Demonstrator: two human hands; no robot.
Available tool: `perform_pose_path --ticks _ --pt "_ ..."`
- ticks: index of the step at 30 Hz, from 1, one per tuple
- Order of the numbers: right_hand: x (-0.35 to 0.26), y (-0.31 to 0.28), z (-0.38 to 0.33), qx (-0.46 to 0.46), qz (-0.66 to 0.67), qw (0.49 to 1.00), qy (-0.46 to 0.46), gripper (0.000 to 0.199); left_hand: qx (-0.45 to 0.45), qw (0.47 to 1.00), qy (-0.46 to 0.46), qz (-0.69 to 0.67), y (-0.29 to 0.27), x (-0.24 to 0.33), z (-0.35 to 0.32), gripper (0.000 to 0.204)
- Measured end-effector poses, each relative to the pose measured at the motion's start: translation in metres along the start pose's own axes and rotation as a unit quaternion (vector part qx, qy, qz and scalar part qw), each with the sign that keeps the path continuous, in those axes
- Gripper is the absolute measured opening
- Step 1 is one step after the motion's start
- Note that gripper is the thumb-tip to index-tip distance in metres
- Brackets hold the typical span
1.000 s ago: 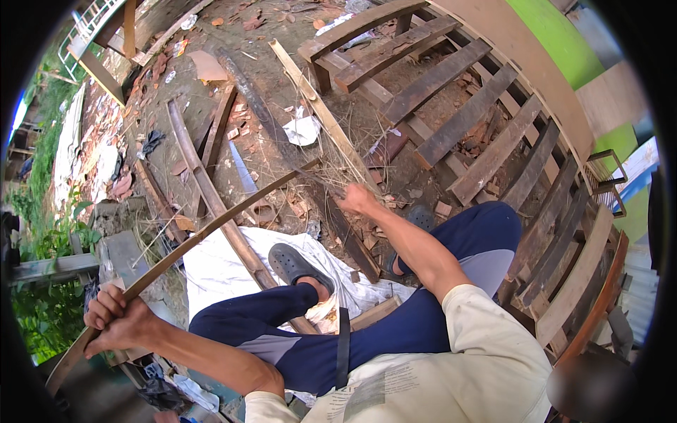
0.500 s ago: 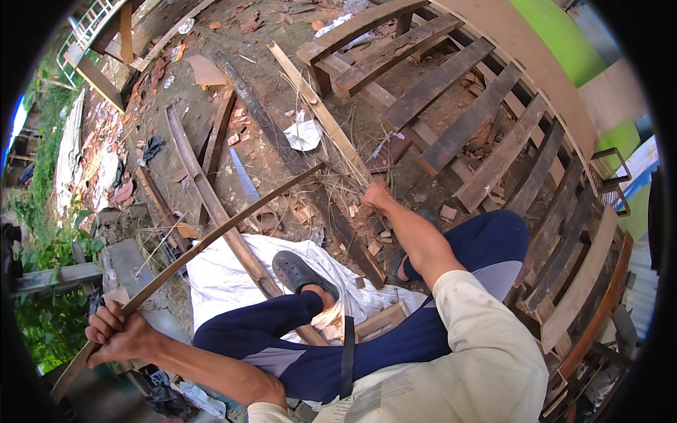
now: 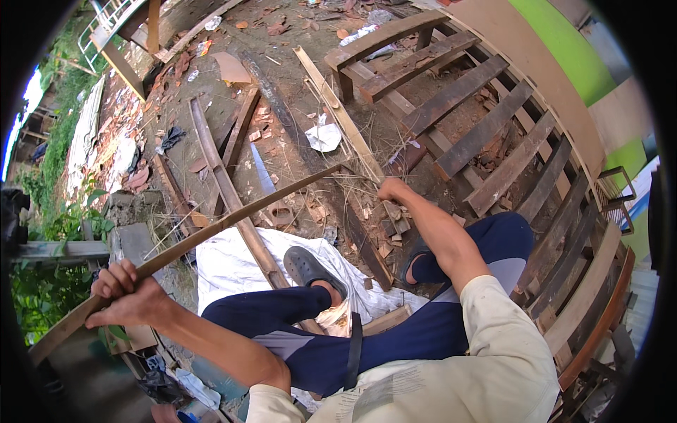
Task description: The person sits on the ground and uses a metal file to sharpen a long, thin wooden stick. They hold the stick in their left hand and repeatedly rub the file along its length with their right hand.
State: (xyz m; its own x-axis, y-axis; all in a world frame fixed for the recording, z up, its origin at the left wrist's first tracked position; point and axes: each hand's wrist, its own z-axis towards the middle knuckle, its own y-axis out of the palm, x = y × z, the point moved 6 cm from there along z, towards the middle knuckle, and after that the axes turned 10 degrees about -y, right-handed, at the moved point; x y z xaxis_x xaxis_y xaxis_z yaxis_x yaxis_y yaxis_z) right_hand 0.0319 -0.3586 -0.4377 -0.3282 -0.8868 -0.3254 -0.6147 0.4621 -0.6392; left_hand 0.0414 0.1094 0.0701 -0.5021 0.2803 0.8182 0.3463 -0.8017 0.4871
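A long, thin wooden strip (image 3: pixel 236 218) runs slantwise from the lower left up to the middle of the head view. My left hand (image 3: pixel 127 292) is closed around it near its lower end. My right hand (image 3: pixel 393 189) is closed near the strip's far end, by the near end of a pale wooden bar (image 3: pixel 345 116). What its fingers hold is too small to make out; something thin and dark seems to reach from them toward the strip's tip. Beneath the strip, a curved, grooved wooden rail (image 3: pixel 229 194) lies across a white sheet (image 3: pixel 226 264).
A row of dark wooden slats (image 3: pixel 458 92) on a frame fills the right side. A handsaw (image 3: pixel 262 169) lies on the ground left of a dark beam (image 3: pixel 296 134). White paper (image 3: pixel 324 136), wood chips and dry grass are scattered about. My shoe (image 3: pixel 310 269) rests on the sheet.
The whole view has shifted, so the scene sits further right and slightly lower. Both hands keep their grip, and the strip lies at nearly the same slant.
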Motion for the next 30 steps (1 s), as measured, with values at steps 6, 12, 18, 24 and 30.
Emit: perform_pose_path --ticks 6,12,18,24,30 --pt "-0.045 -0.111 -0.12 -0.013 -0.081 0.997 -0.002 0.035 -0.043 0.989 -0.054 -0.134 -0.012 -0.009 0.003 0.073" --pt "-0.078 -0.148 -0.221 0.135 -0.027 0.989 -0.052 0.045 -0.066 0.984 -0.045 -0.158 -0.016 -0.012 -0.002 0.053" --pt "-0.116 -0.11 -0.274 0.199 0.188 0.948 -0.164 0.048 -0.049 0.984 -0.032 -0.168 -0.019 -0.008 -0.011 0.047" --pt "-0.128 -0.078 -0.273 0.239 0.192 0.928 -0.212 0.051 -0.066 0.983 -0.027 -0.172 -0.014 -0.003 -0.02 0.043" --pt "-0.121 -0.07 -0.258 0.234 0.212 0.931 -0.184 0.046 -0.009 0.996 0.031 -0.086 -0.008 0.023 -0.023 0.045"
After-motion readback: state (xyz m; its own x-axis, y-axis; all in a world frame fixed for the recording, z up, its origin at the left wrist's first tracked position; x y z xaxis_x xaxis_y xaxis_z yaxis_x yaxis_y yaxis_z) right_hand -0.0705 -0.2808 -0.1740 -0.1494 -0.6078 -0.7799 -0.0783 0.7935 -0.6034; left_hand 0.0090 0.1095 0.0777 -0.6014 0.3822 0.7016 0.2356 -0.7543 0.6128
